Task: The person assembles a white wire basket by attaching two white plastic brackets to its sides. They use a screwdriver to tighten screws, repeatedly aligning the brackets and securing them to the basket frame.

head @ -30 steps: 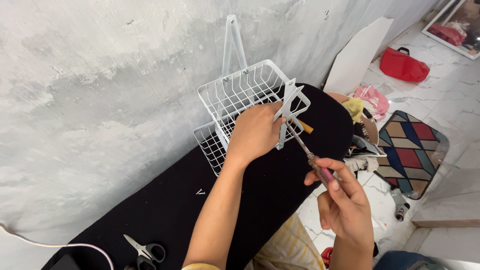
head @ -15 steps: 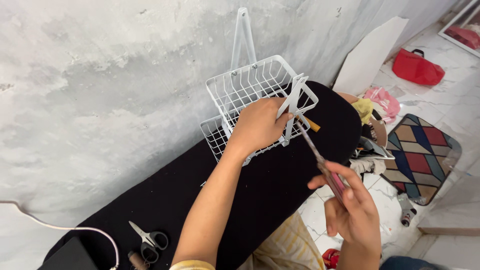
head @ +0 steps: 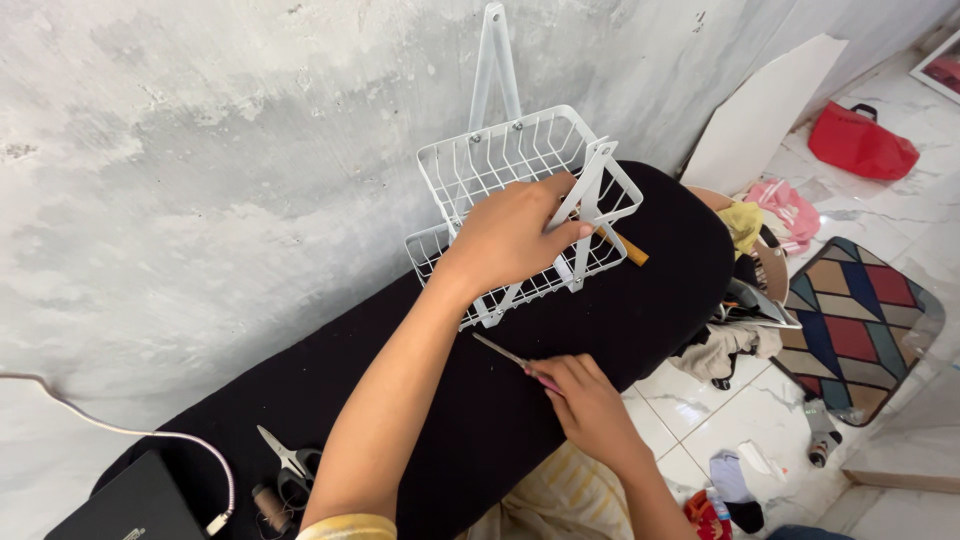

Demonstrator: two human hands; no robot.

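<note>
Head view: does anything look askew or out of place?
Yes. The white wire basket sits tilted on the black padded board, steadied by the left hand. Clothes lie heaped on the floor beside it.

White wire basket (head: 520, 170) – black board (head: 640, 320) (red bag (head: 860, 145))

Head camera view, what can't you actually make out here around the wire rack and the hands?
- Wire rack: the left hand covers its front joint.
- Screwdriver: the right hand hides its handle; the tip type is too small to tell.
- Orange-handled tool: mostly behind the rack's bracket.
- Scissors: the forearm covers one handle.
</note>
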